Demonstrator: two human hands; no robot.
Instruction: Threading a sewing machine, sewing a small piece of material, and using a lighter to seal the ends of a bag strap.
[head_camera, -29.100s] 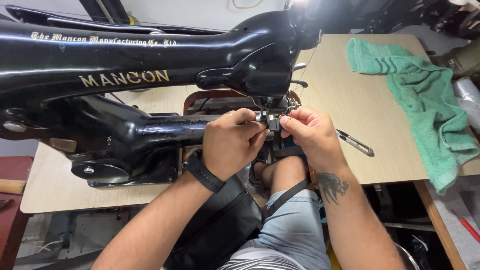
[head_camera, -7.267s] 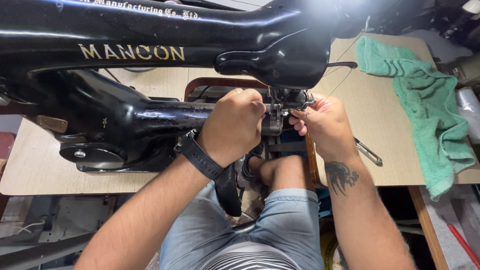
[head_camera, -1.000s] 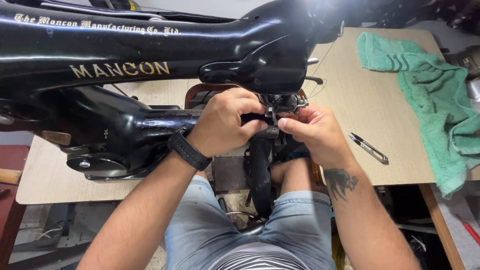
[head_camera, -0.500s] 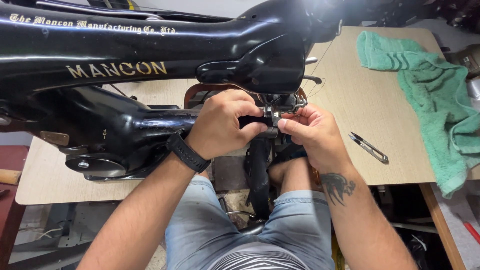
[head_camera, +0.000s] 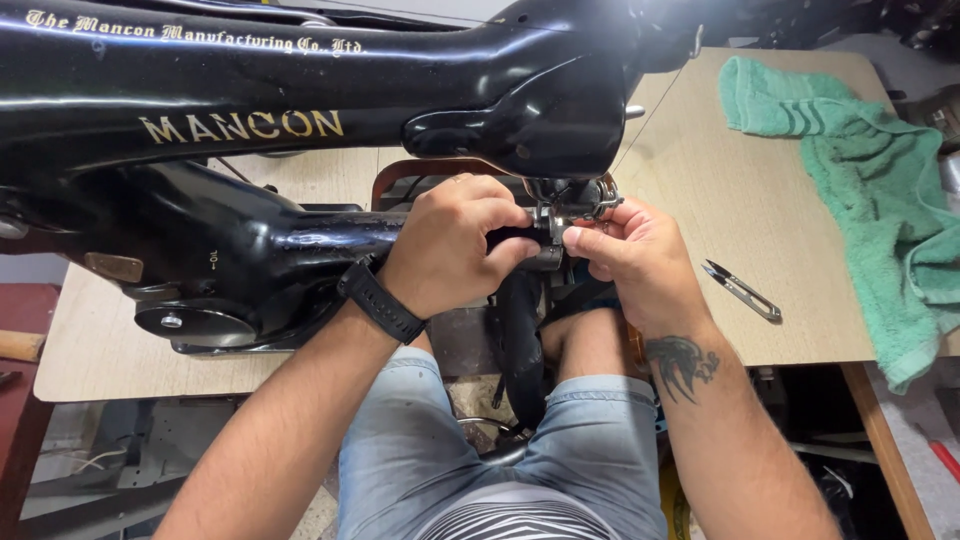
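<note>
Needle area (head_camera: 575, 205): being worked at the tip of the black sewing machine (head_camera: 300, 130), under its head, over the table's (head_camera: 700, 190) front edge.
Left hand (head_camera: 450, 245): being closed around the machine's cylinder arm (head_camera: 330, 235), steadying it.
Right hand (head_camera: 635, 255): fingertips being pinched together at the needle; what is pinched cannot be told.
Handling advice: the arm is best being kept steady while the pinch is being kept close to the needle.
Thread snips (head_camera: 742, 290): lying near, untouched.
Green towel (head_camera: 860, 180): being left draped at the table's right edge.
Containers: none being seen.
</note>
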